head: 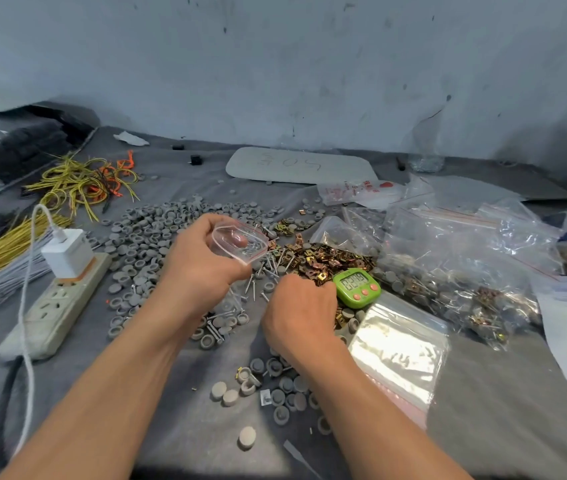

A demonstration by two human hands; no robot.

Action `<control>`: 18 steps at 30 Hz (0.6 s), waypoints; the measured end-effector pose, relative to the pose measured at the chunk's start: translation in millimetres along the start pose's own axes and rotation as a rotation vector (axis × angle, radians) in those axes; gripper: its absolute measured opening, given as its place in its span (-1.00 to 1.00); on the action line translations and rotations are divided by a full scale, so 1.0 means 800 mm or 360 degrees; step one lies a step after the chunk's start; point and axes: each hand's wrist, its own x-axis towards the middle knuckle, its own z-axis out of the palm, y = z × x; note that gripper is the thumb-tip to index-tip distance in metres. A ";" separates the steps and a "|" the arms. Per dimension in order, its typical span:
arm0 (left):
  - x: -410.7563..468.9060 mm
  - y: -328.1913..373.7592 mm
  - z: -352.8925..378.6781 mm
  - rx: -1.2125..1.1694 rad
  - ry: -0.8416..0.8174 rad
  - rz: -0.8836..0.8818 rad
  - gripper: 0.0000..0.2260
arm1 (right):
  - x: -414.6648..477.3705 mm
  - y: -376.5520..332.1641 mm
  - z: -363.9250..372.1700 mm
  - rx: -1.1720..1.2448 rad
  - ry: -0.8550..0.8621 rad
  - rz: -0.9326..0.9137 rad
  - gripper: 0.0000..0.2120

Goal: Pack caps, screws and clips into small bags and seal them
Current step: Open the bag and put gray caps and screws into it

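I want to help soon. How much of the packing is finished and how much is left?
Done: filled bags of parts are piled on the right. In hand: the left hand holds a small clear tray with some screws in it, while the right hand gathers pieces beside the green timer. Left: lots of loose grey caps, gold clips and empty bags.

Both bare forearms reach in from the near edge and converge toward the middle. The left hand (pixel 202 261) is raised, palm turned inward, its fingers (pixel 238 240) curled around a small clear tray (pixel 240 242) tipped to the right. The right hand (pixel 301 311) sits lower and just right of it, knuckles up, closed in a loose fist, fingertips hidden.
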 end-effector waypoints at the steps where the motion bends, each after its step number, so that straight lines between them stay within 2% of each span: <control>1: 0.000 0.000 0.000 0.0005 0.0010 0.0010 -0.47 | 0.000 0.002 -0.001 -0.0007 0.0008 -0.0015 -0.68; 7: 0.000 -0.002 0.000 -0.0063 -0.0016 -0.0003 -0.49 | 0.002 0.008 0.002 0.0025 0.0139 -0.0052 -0.72; 13: 0.005 -0.005 -0.003 -0.0250 -0.0168 -0.0169 -0.54 | 0.001 0.001 0.001 -0.0002 0.0055 -0.0068 -0.77; 16: 0.010 -0.006 -0.007 -0.0383 -0.0211 -0.0290 -0.59 | -0.001 0.004 -0.011 0.0232 0.0162 0.0048 -0.89; 18: 0.015 -0.008 -0.010 -0.0491 -0.0243 -0.0362 -0.65 | -0.002 0.009 -0.025 0.0530 0.0398 0.0113 -0.88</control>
